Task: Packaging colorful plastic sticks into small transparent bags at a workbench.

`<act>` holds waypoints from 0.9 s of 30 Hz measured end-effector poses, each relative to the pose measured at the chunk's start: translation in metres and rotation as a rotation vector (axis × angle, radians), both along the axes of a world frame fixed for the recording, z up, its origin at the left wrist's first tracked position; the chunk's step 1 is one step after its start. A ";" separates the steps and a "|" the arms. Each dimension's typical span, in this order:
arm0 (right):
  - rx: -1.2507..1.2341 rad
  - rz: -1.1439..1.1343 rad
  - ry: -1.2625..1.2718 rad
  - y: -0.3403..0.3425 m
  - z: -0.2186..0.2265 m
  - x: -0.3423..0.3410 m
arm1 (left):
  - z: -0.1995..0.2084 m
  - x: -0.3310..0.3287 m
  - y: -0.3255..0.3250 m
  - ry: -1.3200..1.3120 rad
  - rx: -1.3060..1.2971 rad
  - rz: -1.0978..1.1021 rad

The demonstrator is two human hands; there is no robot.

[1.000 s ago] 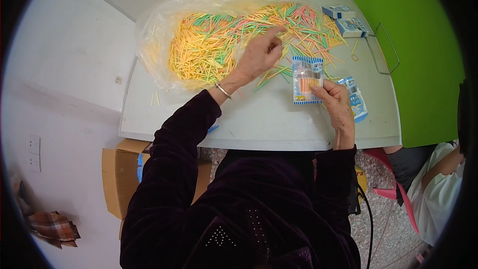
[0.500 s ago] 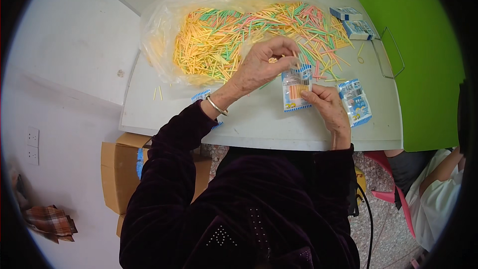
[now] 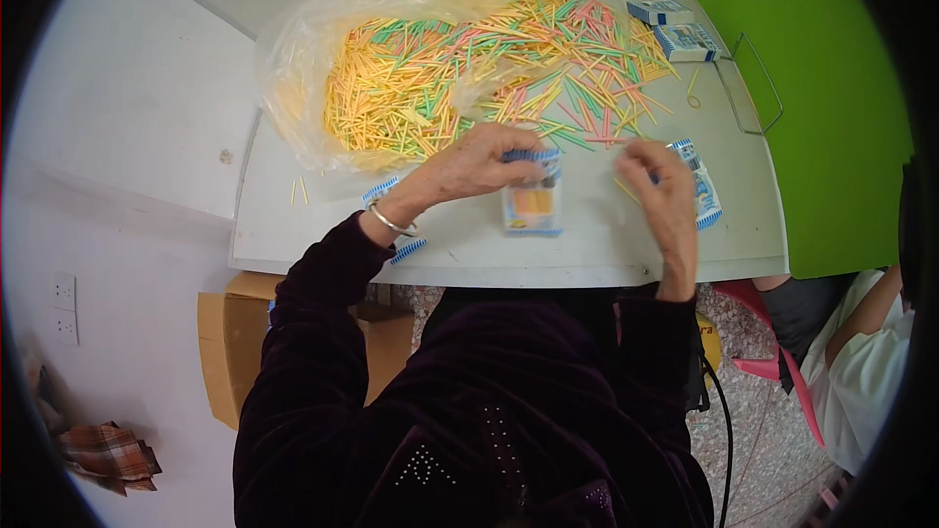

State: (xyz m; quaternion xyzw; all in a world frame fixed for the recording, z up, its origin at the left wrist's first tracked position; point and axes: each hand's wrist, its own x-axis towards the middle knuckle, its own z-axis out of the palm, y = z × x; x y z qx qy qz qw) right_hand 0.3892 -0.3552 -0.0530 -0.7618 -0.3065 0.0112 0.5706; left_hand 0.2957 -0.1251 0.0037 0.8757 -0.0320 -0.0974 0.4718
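The left hand [image 3: 468,168] pinches the top edge of a small blue-edged packet [image 3: 533,203] between thumb and fingers; the packet, blurred, hangs over the front part of the white table [image 3: 489,264], orange-yellow contents showing through it. The right hand [image 3: 667,198] is apart from it, fingers curled and blurred — whether they grip anything I cannot tell — with a yellow stick [image 3: 627,192] just beside the fingertips. Another packet [image 3: 706,191] lies at that hand's outer side, partly hidden by it. More blue-and-white packaging [image 3: 409,248] shows around the left wrist, which wears a bracelet [image 3: 407,231]. Beyond the hands, yellow, green and pink sticks [image 3: 401,88] spread in a heap out of a clear plastic bag [image 3: 293,68]. Two blue-and-white packs [image 3: 687,43] sit at the far right, near a bent metal wire [image 3: 753,130] and a green panel [image 3: 822,137].
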 end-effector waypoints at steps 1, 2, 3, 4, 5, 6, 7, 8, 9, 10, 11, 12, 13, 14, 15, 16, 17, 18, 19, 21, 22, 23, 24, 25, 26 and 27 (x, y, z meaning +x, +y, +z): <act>-0.112 -0.200 -0.184 -0.011 0.000 0.005 | 0.003 -0.005 0.005 0.080 0.125 -0.086; -0.222 -0.401 -0.370 -0.023 0.000 0.011 | 0.000 -0.012 0.011 0.078 0.125 -0.087; -0.223 -0.402 -0.371 -0.031 -0.005 0.014 | -0.008 -0.020 0.018 -0.132 0.387 -0.109; -0.381 -0.518 -0.357 -0.037 -0.009 0.015 | -0.008 -0.025 0.016 -0.344 0.645 -0.129; -0.539 -0.632 -0.341 -0.041 -0.011 0.015 | -0.007 -0.026 0.014 -0.344 0.643 -0.129; -0.621 -0.561 -0.214 -0.045 -0.011 0.017 | -0.003 -0.026 0.011 -0.310 0.656 -0.093; -0.622 -0.563 -0.214 -0.045 -0.015 0.017 | 0.002 -0.025 0.006 -0.278 0.669 -0.058; -0.541 -0.559 -0.253 -0.044 -0.023 0.019 | 0.004 -0.023 0.001 -0.278 0.668 -0.059; -0.459 -0.556 -0.293 -0.044 -0.028 0.020 | 0.004 -0.019 -0.004 -0.338 0.617 -0.074; -0.458 -0.555 -0.295 -0.044 -0.029 0.022 | 0.004 -0.015 -0.008 -0.398 0.568 -0.086; -0.418 -0.542 -0.260 -0.043 -0.029 0.024 | 0.003 -0.012 -0.010 -0.400 0.568 -0.084; -0.378 -0.529 -0.224 -0.043 -0.029 0.026 | 0.003 -0.009 -0.013 -0.408 0.554 -0.092; -0.378 -0.530 -0.227 -0.044 -0.031 0.028 | 0.003 -0.006 -0.015 -0.417 0.540 -0.101; -0.367 -0.533 -0.267 -0.044 -0.035 0.032 | 0.001 -0.003 -0.017 -0.421 0.540 -0.101; -0.355 -0.535 -0.307 -0.045 -0.037 0.034 | -0.001 0.001 -0.019 -0.450 0.507 -0.094; -0.356 -0.537 -0.308 -0.045 -0.039 0.035 | -0.004 0.004 -0.020 -0.478 0.474 -0.088; -0.361 -0.542 -0.328 -0.044 -0.041 0.036 | -0.007 0.007 -0.021 -0.480 0.473 -0.089; -0.366 -0.547 -0.348 -0.045 -0.042 0.036 | -0.010 0.010 -0.022 -0.485 0.456 -0.093; -0.366 -0.550 -0.349 -0.045 -0.042 0.035 | -0.011 0.012 -0.023 -0.489 0.441 -0.099; -0.345 -0.561 -0.354 -0.044 -0.041 0.033 | -0.009 0.014 -0.028 -0.458 0.443 -0.105; -0.343 -0.561 -0.355 -0.043 -0.039 0.031 | -0.008 0.014 -0.029 -0.423 0.447 -0.105; -0.341 -0.533 -0.342 -0.043 -0.035 0.027 | -0.009 0.014 -0.029 -0.423 0.449 -0.104; -0.339 -0.505 -0.328 -0.043 -0.033 0.025 | -0.010 0.014 -0.028 -0.405 0.456 -0.104; -0.338 -0.506 -0.327 -0.044 -0.034 0.026 | -0.011 0.014 -0.028 -0.387 0.462 -0.108; -0.363 -0.507 -0.325 -0.045 -0.035 0.027 | -0.013 0.014 -0.029 -0.387 0.462 -0.109; -0.388 -0.507 -0.322 -0.046 -0.036 0.028 | -0.015 0.015 -0.029 -0.456 0.442 -0.104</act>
